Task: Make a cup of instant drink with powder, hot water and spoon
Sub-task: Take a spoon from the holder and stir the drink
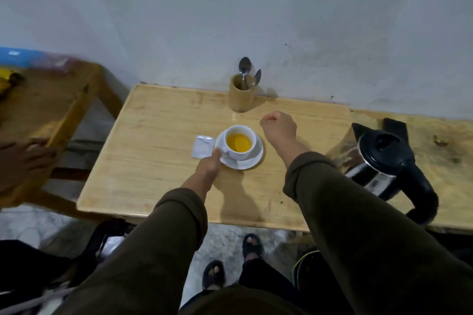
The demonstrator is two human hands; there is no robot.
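Note:
A white cup (240, 152) of yellow-orange liquid stands on a white saucer (252, 161) in the middle of the wooden table (158, 140). My left hand (210, 167) touches the saucer's left rim by the cup handle; whether it grips is unclear. An opened silvery sachet (203, 146) lies flat just left of the saucer. My right hand (279, 128) hovers to the right of the cup, fingers curled, nothing visible in it. Two spoons (245, 69) stand in a wooden holder (242, 96) at the back by the wall.
A black and steel kettle (384, 161) sits on the table's right side, handle toward me. A second wooden table (51, 107) stands at left with another person's hand (23, 158) on its edge. My sandalled feet (230, 261) and dark bags are below.

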